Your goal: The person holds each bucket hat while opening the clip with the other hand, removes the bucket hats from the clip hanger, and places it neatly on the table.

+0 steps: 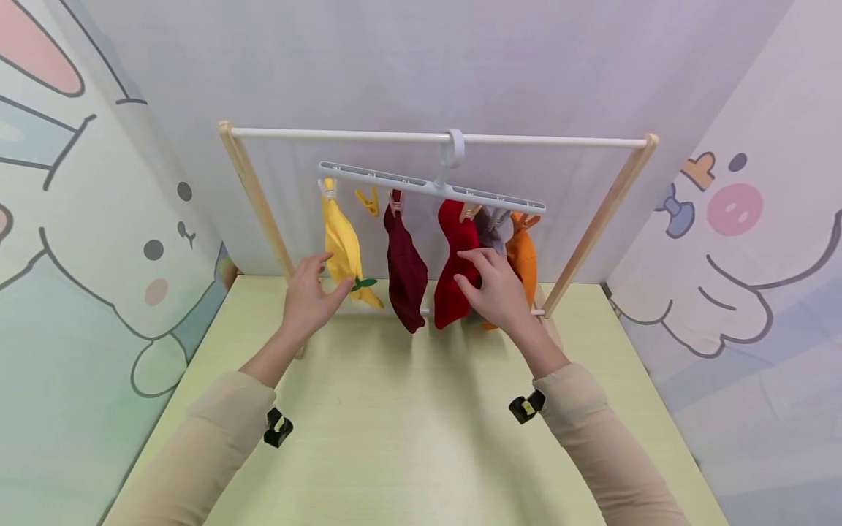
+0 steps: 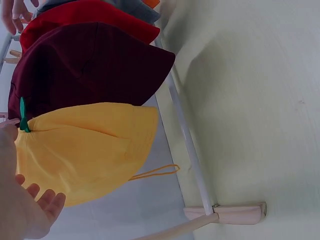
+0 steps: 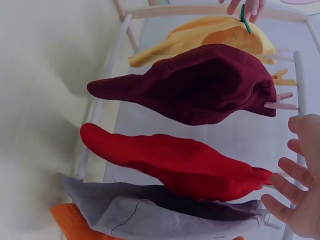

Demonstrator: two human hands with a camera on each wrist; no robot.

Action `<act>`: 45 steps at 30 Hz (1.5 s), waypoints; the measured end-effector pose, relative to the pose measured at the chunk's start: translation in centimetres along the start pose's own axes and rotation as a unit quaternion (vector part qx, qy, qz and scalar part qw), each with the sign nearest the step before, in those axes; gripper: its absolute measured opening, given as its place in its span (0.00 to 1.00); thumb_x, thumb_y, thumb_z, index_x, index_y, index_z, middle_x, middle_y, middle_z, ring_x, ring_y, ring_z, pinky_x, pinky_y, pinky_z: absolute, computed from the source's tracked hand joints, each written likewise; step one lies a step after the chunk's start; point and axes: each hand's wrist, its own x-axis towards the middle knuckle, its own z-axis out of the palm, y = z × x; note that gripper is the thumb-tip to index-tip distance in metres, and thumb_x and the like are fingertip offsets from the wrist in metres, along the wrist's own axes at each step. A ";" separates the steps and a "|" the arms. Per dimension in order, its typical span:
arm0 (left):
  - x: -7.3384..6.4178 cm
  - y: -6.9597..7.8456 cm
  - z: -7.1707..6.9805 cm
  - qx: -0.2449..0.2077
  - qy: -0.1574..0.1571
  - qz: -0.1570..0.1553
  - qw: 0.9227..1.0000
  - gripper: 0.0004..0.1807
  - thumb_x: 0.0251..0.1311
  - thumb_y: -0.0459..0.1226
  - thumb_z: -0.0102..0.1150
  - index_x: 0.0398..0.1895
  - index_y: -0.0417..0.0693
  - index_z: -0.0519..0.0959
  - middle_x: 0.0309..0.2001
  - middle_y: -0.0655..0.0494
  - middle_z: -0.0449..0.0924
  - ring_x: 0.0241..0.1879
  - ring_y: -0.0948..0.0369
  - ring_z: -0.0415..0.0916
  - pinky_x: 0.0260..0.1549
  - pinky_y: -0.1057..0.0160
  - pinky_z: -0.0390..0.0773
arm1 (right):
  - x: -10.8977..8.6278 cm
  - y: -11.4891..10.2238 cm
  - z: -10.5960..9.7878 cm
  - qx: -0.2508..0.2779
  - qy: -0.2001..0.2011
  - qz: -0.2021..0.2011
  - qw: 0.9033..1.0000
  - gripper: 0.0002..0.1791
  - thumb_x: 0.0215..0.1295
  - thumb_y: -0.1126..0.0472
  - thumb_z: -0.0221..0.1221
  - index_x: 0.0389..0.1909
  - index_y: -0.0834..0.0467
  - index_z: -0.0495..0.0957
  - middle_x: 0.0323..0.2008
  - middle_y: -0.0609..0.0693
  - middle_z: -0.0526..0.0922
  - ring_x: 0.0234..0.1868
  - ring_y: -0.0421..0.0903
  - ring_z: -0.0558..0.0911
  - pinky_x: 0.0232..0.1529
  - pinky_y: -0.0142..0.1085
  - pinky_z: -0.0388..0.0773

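Several bucket hats hang by clips from a pale grey hanger. Nearest my left hand is the yellow hat with a green leaf tag. That hand's fingers are spread at the hat's side, its thumb close to the leaf. My right hand is up in front of the red hat, thumb and fingers apart, holding nothing. Between both hands hangs the maroon hat. Behind the right hand, a grey hat and an orange hat are partly hidden.
The hanger hooks over the white top rod of a wooden-legged rack and slants down to the right. An unused yellow clip hangs between the yellow and maroon hats. The pale table lies below, with cartoon-printed curtains around.
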 end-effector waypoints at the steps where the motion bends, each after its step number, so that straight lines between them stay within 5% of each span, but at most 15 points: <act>1: 0.0 0.1 0.1 0.001 -0.001 -0.002 1.000 0.34 0.53 0.47 0.60 0.59 0.38 0.66 0.57 0.40 0.68 0.51 0.45 0.69 0.47 0.47 0.68 | 0.1 -0.2 0.0 -0.001 -0.003 0.001 1.000 0.21 0.59 0.53 0.59 0.53 0.54 0.75 0.50 0.53 0.75 0.48 0.50 0.74 0.42 0.42 0.76; 22: 1.0 1.4 1.3 0.016 -0.008 -0.055 0.998 0.41 0.48 0.52 0.63 0.62 0.40 0.62 0.60 0.43 0.63 0.56 0.45 0.64 0.53 0.45 0.66 | 1.8 -2.6 0.5 -0.012 -0.002 -0.057 0.998 0.21 0.58 0.54 0.60 0.53 0.55 0.75 0.51 0.53 0.75 0.47 0.49 0.74 0.38 0.39 0.77; 35: 1.6 1.9 1.9 -0.017 0.005 -0.091 0.996 0.36 0.49 0.43 0.65 0.60 0.42 0.62 0.53 0.47 0.72 0.44 0.52 0.77 0.38 0.54 0.77 | 2.1 -3.6 0.9 -0.011 -0.009 -0.073 0.997 0.22 0.59 0.52 0.59 0.54 0.54 0.74 0.51 0.53 0.75 0.46 0.47 0.74 0.42 0.38 0.77; 45: 1.7 1.7 1.8 -0.017 -0.001 -0.095 0.995 0.31 0.50 0.35 0.59 0.59 0.43 0.63 0.46 0.47 0.76 0.38 0.53 0.77 0.32 0.54 0.77 | 2.3 -4.3 1.2 -0.009 -0.007 -0.084 0.996 0.21 0.60 0.52 0.58 0.53 0.54 0.74 0.50 0.51 0.75 0.43 0.46 0.75 0.37 0.35 0.76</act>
